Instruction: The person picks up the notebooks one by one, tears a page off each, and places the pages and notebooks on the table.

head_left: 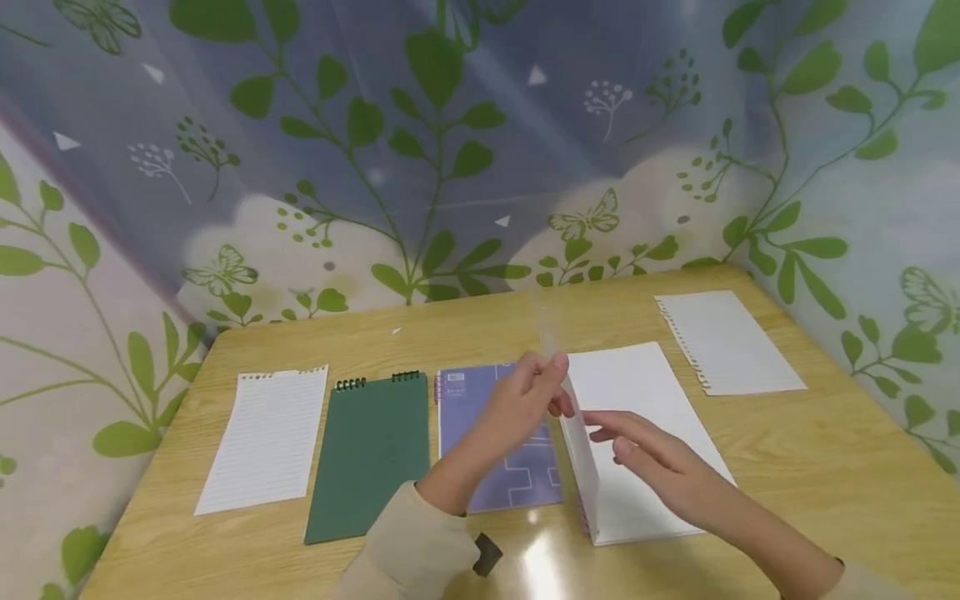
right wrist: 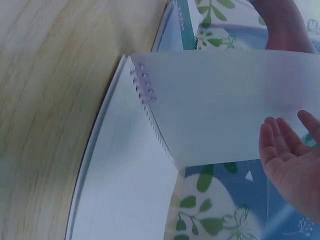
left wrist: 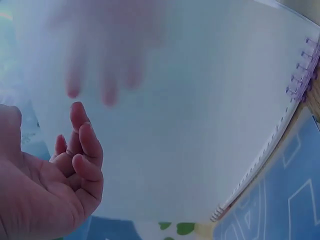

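Observation:
A spiral-bound notebook with white pages (head_left: 637, 392) lies open on the table. Its frosted translucent sheet (right wrist: 215, 105) stands nearly upright from the purple coil (right wrist: 143, 82). My left hand (head_left: 528, 392) holds this sheet near its free edge; in the left wrist view, its curled fingers (left wrist: 82, 150) show before the sheet. The exact thumb contact is hard to see. On the sheet's other side, my right hand (head_left: 652, 458) hovers over the white page, fingers loosely extended and holding nothing. Its blurred fingers show through the sheet in the left wrist view. A purple notebook (head_left: 510, 475) lies beneath my left wrist.
A green top-spiral notepad (head_left: 375, 450) lies left of the purple notebook. Beyond it is a lined sheet torn from a pad (head_left: 266, 442). Another torn lined sheet (head_left: 738, 342) lies at the far right. Leaf-patterned cloth (head_left: 450, 167) hangs behind the wooden table (head_left: 810, 500).

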`<state>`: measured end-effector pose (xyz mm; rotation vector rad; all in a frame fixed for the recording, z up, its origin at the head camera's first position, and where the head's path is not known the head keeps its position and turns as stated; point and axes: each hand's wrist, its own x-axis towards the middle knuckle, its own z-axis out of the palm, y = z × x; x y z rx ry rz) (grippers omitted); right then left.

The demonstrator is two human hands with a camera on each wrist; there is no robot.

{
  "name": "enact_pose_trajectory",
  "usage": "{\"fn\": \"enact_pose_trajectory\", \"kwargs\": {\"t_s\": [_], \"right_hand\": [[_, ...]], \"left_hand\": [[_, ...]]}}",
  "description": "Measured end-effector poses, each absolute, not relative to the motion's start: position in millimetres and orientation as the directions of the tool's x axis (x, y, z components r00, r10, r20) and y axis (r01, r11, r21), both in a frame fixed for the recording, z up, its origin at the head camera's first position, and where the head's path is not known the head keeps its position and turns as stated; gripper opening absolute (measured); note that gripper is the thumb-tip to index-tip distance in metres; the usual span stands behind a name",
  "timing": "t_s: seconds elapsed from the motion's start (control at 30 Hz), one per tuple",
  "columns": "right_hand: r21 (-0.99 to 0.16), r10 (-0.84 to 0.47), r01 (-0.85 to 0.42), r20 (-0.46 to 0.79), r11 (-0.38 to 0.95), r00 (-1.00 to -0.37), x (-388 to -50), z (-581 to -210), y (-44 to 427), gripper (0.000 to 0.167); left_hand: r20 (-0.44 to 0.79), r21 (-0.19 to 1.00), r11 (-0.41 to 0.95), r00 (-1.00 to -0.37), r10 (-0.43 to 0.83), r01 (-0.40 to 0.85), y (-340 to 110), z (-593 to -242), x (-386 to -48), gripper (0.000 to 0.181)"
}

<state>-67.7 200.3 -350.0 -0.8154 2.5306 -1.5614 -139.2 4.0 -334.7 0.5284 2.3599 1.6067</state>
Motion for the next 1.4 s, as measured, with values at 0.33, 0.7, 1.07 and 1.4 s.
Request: {"fn": "enact_pose_trajectory", "kwargs": {"t_s": [0.33, 0.7, 1.07, 1.4], "right_hand": [[-0.782, -0.492, -0.472, 0.248, 0.407, -0.835, -81.0, -360.6, 180.8, 0.038], [-0.472, -0.185, -0.191, 0.059, 0.861, -0.981, -146.4, -407.5, 285.5, 0.051], [-0.329, -0.029, 0.038, -0.196, 0.943, -0.98, -174.2, -427.5, 278.2, 0.096], [-0.371, -0.003, 0.077, -0.211, 0.926, -0.978, -180.0, -425.7, 268.8, 0.093]], "left_hand": [[-0.03, 0.948, 0.306, -0.938, 0.346, 0.083, -17.3, -339.4, -147.0, 0.038], [-0.144, 0.885, 0.466, -0.951, 0.272, -0.001, -88.7, -361.1, -144.7, 0.037], [-0.241, 0.726, 0.685, -0.955, 0.172, -0.06, -122.1, -406.7, -143.1, 0.032], [-0.228, 0.39, 0.918, -0.974, 0.022, -0.07, -118.0, -413.9, -138.1, 0.082]]}}
